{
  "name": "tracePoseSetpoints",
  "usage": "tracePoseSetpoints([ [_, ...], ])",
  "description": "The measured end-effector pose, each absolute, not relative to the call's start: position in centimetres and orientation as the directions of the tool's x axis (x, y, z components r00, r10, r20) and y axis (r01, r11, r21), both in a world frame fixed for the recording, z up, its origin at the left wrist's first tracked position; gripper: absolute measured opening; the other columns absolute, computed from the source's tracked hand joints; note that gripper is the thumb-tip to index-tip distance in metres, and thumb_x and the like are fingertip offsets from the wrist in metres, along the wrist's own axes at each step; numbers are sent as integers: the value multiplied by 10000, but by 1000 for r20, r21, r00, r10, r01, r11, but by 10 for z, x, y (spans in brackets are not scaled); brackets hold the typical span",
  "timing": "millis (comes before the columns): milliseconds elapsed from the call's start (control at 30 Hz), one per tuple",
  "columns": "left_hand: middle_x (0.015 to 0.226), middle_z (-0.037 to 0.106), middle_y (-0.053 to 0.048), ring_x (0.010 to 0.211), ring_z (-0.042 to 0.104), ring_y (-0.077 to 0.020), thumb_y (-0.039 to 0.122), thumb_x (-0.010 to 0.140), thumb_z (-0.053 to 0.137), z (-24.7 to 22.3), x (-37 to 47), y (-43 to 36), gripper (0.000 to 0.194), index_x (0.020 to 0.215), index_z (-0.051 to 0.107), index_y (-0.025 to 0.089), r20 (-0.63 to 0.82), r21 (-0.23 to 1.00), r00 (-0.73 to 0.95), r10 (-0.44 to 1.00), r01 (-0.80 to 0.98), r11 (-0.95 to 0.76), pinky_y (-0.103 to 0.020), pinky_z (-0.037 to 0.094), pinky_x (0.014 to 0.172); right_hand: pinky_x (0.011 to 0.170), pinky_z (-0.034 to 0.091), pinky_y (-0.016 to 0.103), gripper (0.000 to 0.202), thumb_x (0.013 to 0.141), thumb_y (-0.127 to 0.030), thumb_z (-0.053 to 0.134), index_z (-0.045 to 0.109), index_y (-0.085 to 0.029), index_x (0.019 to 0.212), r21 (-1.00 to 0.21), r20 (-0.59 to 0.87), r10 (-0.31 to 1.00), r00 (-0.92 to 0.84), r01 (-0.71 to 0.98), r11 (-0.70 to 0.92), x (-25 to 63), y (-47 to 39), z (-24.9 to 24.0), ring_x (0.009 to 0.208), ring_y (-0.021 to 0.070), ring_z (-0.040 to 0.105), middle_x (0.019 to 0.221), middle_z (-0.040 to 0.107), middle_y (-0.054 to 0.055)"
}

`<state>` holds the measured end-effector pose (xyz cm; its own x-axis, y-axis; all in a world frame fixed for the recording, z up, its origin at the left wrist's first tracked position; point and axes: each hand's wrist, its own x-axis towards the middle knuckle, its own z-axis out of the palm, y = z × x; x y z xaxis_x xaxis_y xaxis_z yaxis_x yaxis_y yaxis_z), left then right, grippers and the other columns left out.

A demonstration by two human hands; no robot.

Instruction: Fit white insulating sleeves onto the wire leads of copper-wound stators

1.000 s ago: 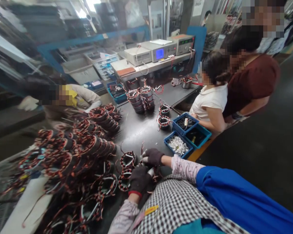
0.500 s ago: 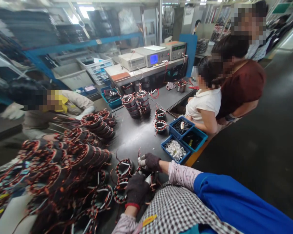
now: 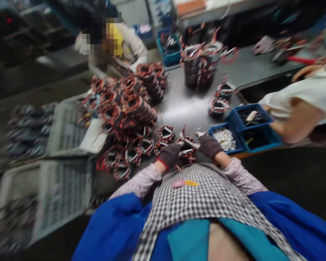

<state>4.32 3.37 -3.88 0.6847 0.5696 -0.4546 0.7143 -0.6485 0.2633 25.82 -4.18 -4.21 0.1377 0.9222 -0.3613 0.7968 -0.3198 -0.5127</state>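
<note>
The wound stator (image 3: 187, 149) sits at the near edge of the dark worktable (image 3: 179, 107), just above the middle of the frame: a black ring wrapped in copper-coloured coils, with red leads sticking up from it and a pale strip across its top, all a bit smeared by motion blur. Both hands wear dark knit gloves and come in from below, forearms in pale patterned sleeves angled inward so the wrists almost meet over a checked apron. The left hand (image 3: 168, 155), its glove cuffed in red, is curled against the left side of the ring, fingers closed on it. The right hand (image 3: 208, 145) is on the right side, fingers bent and pinching a pale strip or lead that runs across to the stator; the blur keeps me from telling exactly what it is. Left of them lies a heap of similar stators (image 3: 127, 112), and a neat stack of more (image 3: 198, 63) stands further up the table. To the right are blue bins (image 3: 244, 130), one holding small white parts, with another person's bare arm (image 3: 296, 125) beside them.
</note>
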Motion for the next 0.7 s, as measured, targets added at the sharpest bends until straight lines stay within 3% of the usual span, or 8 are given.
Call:
tracePoseSetpoints([
  [67,1415,834,-117,1338,789,-270,234,1102,696,-40,32,44,406,1498,786,236,-473,323,677,564,729,-604,-375,595,1181,1152,585,395,584,1117,-400,721,680,-95,1613,-433,-454,885,102,843,-320,260,-33,-57,1345,342,771,1508,761,268],
  [167,1495,799,-118,1403,751,-249,248,1133,651,-37,19,57,444,1568,732,202,-428,366,647,631,762,-534,-351,565,1228,1121,586,410,624,1122,-501,699,628,-168,1645,-400,-551,834,14,873,-279,250,-16,-69,1348,361,768,1520,755,239],
  [233,1570,749,-158,1449,722,-274,292,1119,690,-31,16,59,534,1638,668,165,-385,334,644,661,765,-551,-373,554,1242,1109,582,418,683,1089,-513,733,594,-163,1659,-372,-591,807,-7,890,-264,242,-6,-70,1347,372,763,1525,745,246],
  [333,1455,790,-195,1353,770,-351,391,1068,774,-27,23,53,491,1500,773,158,-471,262,698,539,694,-670,-439,607,1136,1126,577,447,670,1086,-446,697,575,-122,1659,-316,-616,787,20,909,-270,230,5,-70,1372,390,748,1531,725,281],
  [400,1332,826,-202,1290,796,-375,377,1109,690,-28,31,48,359,1344,846,154,-531,231,717,451,635,-737,-458,620,1063,1137,578,470,621,1111,-353,606,560,-102,1677,-301,-615,787,50,907,-293,225,8,-71,1378,397,747,1538,708,306],
  [467,1286,835,-215,1282,801,-381,326,1140,595,-33,38,44,355,1284,863,141,-541,214,728,422,604,-768,-464,616,1040,1149,577,478,617,1124,-292,532,536,-117,1715,-319,-605,794,60,896,-311,223,7,-74,1379,391,751,1550,699,303],
  [633,1187,849,-260,1215,820,-407,325,1098,612,-39,48,46,381,1241,874,87,-560,178,679,474,658,-731,-495,630,1008,1156,570,483,603,1166,-323,464,533,-111,1727,-341,-613,782,115,854,-393,222,3,-78,1370,381,756,1533,704,314],
  [700,1123,865,-220,1139,834,-365,322,1059,665,-36,45,49,331,1161,895,106,-614,230,637,467,709,-666,-448,637,989,1148,572,491,603,1186,-335,437,520,-82,1728,-354,-604,785,140,835,-421,220,2,-79,1360,385,757,1532,692,341],
])
